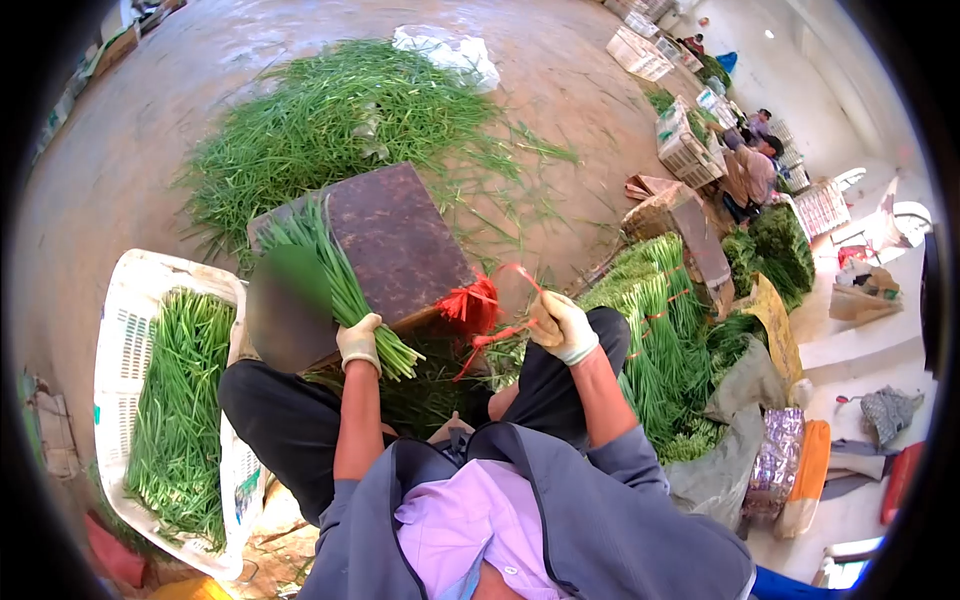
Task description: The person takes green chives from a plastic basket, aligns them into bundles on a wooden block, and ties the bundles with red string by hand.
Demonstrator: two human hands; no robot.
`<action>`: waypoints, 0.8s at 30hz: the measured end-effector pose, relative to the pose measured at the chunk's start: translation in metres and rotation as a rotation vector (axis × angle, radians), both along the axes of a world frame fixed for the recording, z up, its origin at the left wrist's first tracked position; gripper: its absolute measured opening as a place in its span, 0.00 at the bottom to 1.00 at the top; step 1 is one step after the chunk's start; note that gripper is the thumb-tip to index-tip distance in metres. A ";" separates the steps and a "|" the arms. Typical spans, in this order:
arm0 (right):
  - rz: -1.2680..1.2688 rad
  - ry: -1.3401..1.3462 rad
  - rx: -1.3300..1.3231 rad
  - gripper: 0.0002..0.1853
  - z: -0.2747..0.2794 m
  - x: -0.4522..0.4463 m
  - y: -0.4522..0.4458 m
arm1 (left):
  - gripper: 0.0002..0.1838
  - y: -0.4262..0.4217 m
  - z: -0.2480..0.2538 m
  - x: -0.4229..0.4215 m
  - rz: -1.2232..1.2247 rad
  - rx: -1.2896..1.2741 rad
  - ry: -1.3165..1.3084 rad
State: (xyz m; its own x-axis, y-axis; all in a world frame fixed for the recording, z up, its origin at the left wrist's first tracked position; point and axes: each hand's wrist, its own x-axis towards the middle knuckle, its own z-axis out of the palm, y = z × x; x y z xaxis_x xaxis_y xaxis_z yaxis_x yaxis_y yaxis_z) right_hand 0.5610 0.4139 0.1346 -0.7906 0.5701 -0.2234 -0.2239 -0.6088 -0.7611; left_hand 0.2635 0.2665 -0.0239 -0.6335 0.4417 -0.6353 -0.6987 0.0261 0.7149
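Observation:
A bunch of long green stalks, like garlic chives (345, 285), lies slanting over the edge of a dark brown board (405, 235). Near the pale cut ends, my gloved left hand (360, 341) is closed around the bunch. My right hand (562, 328), also gloved, is closed on a thin red tie (520, 272) above my right knee. Between the hands, a bundle of red ties (470, 303) hangs at the board's near right corner. A blurred patch hides the board's left part and some of the stalks.
To my left stands a white plastic crate (120, 330) of green stalks. Tied bunches (655, 320) are stacked at my right. A large loose green heap (310, 120) lies on the floor ahead, beside a white plastic bag (450, 52). Other people (752, 172) sit among crates farther right.

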 end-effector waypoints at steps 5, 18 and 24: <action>-0.022 -0.208 0.066 0.15 0.000 -0.048 0.002 | 0.19 -0.004 0.022 -0.002 0.069 0.069 -0.027; 0.020 -0.260 -0.819 0.14 -0.170 -0.234 -0.019 | 0.20 -0.066 0.089 -0.040 0.087 0.478 0.064; -0.087 -0.570 0.075 0.17 -0.137 -0.212 -0.018 | 0.15 -0.059 0.077 -0.038 0.093 0.432 0.038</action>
State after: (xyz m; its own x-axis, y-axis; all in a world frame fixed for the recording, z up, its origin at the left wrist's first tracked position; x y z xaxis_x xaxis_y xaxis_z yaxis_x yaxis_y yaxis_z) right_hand 0.3493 0.3960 -0.0023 -0.5065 0.6583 -0.5568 0.1873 -0.5464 -0.8163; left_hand 0.2258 0.2078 0.0527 -0.7025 0.6015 -0.3805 -0.6571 -0.3428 0.6714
